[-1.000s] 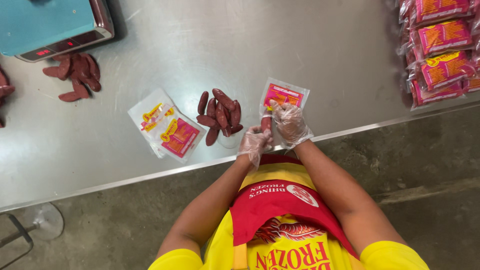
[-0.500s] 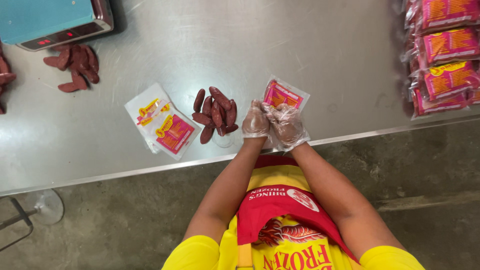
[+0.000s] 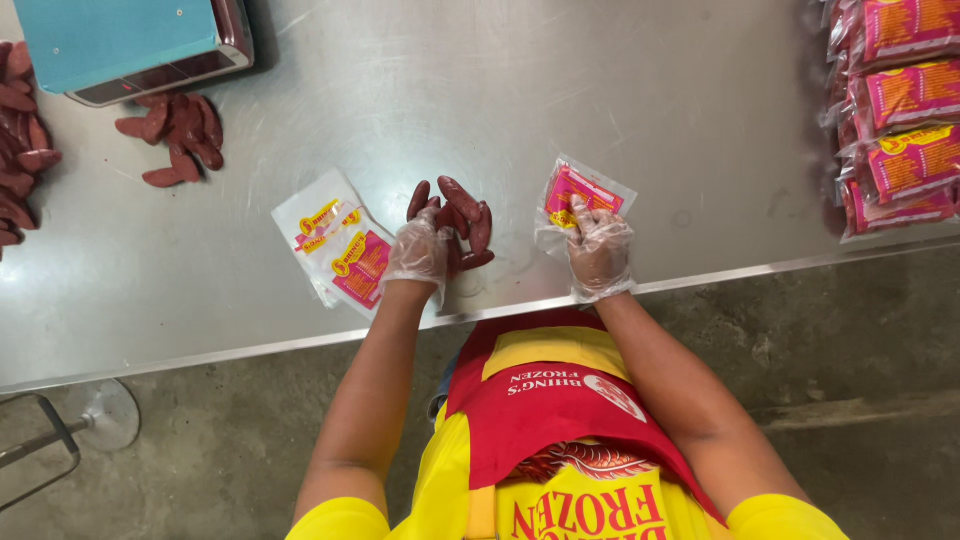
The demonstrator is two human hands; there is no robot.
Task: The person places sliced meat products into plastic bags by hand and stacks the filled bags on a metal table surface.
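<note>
- The gloved left hand [image 3: 418, 252] closes its fingers on dark red sausages [image 3: 462, 222] piled on the steel surface [image 3: 500, 100].
- The gloved right hand [image 3: 600, 250] pinches a small pink-printed plastic pouch [image 3: 580, 190]; better to hold its mouth open wide.

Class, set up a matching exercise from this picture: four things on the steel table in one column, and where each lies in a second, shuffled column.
Things:
1. teal weighing scale
2. stack of filled pink sausage packs
3. small pile of dark red sausages
4. flat empty white-and-pink plastic pouches

Places:
A. far right edge
B. under the left hand
C. top left corner
D. just left of the left hand

Pairs: 1-C, 2-A, 3-B, 4-D
</note>
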